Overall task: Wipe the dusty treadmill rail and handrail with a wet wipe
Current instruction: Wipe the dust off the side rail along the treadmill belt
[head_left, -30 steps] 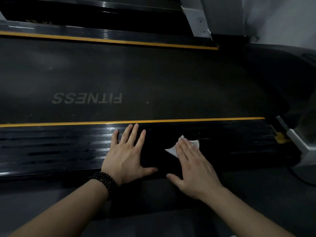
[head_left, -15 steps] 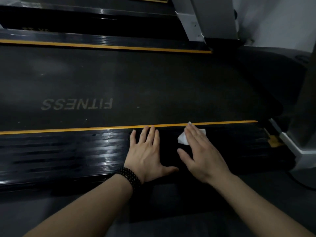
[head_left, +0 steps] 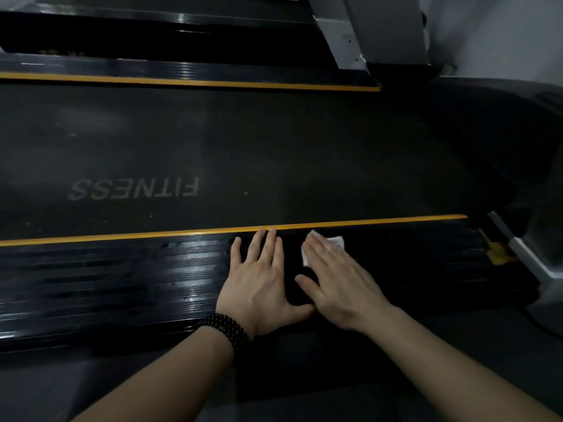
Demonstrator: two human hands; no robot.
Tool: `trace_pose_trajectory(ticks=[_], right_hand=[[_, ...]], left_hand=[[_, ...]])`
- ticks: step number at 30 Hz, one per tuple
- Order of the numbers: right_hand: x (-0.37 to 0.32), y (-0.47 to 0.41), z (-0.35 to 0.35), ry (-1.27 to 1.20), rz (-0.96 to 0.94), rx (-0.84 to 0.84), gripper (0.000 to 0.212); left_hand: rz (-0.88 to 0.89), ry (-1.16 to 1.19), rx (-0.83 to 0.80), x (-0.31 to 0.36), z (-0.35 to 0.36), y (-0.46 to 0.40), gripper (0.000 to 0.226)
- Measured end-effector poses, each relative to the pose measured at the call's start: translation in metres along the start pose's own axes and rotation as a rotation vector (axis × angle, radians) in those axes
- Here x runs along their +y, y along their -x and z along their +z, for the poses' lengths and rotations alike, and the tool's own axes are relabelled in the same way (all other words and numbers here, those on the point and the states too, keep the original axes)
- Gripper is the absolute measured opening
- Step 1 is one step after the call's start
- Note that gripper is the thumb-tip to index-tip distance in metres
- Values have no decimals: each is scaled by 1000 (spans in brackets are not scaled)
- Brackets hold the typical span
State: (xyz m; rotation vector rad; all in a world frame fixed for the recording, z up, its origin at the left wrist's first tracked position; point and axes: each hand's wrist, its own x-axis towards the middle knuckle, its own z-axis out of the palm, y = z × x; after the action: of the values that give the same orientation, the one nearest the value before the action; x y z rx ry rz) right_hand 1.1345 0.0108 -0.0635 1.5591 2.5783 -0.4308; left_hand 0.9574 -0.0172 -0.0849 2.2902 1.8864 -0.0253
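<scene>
Treadmill rail [head_left: 122, 278], black and ribbed, runs as a long strip from left to right across the lower half of the view, its long axis parallel to the yellow stripe [head_left: 365, 222] along its far edge. Beyond that stripe lies the wide dark belt [head_left: 274, 153], printed with the word FITNESS upside down to the camera, and beyond the belt a second rail with its own yellow stripe. A grey upright post [head_left: 380, 28] rises at the top right. The near rail's left part catches glints of light; the part under the hands looks darker.

Both hands lie on the near rail, fingers pointing toward the belt. The left hand [head_left: 262, 287] rests flat with fingers straight and slightly spread, thumb out to the right, holding nothing; a black bead bracelet [head_left: 227, 328] circles its wrist. The right hand [head_left: 338, 281], just beside it, presses down with straight fingers on a white wet wipe [head_left: 333, 241], which peeks out past the fingertips near the yellow stripe.
</scene>
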Motion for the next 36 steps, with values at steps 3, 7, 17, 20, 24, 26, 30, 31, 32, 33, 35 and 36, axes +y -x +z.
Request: trace_pose_trajectory(ticks=[3,7,17,20,24,26,30,31,32,33,35,36], right_hand=[[1,-27,-5,-20,45,37,75],[-11,-10,0,-11,-100,47,72],[-14,-21,-4,-28,-38,50,72],[-15,14,0,-6,-129,31,71],[5,0,-5,-5,-2,44,72],[-1,-21,-6,-27,30,67,73],[-16,-4,-1,-37,-74,36,72],[-11,6,1,-25,-68,43,72],[-3,10,1,-9,-37,57,72],[6,8,1,3,12,67,73],[15,-9,-5,-6,115,64,75],[14,-21,-7,-23,146,68,75]], left_hand=[[-5,7,-2,1,0,0,131],[-1,-8,-11,0,0,1,126],[-5,-19,-17,2,-2,0,128],[2,-23,-19,1,-1,0,122],[-7,-31,-22,3,-2,0,130],[-10,-24,-22,2,-3,0,131],[-5,-22,-25,2,-2,0,127],[-7,-26,-25,2,-1,0,126],[-9,-28,-24,2,-2,0,127],[-9,-27,-24,2,-2,1,129],[-5,-22,-34,2,-3,1,133],[-6,-20,-36,2,-4,1,133]])
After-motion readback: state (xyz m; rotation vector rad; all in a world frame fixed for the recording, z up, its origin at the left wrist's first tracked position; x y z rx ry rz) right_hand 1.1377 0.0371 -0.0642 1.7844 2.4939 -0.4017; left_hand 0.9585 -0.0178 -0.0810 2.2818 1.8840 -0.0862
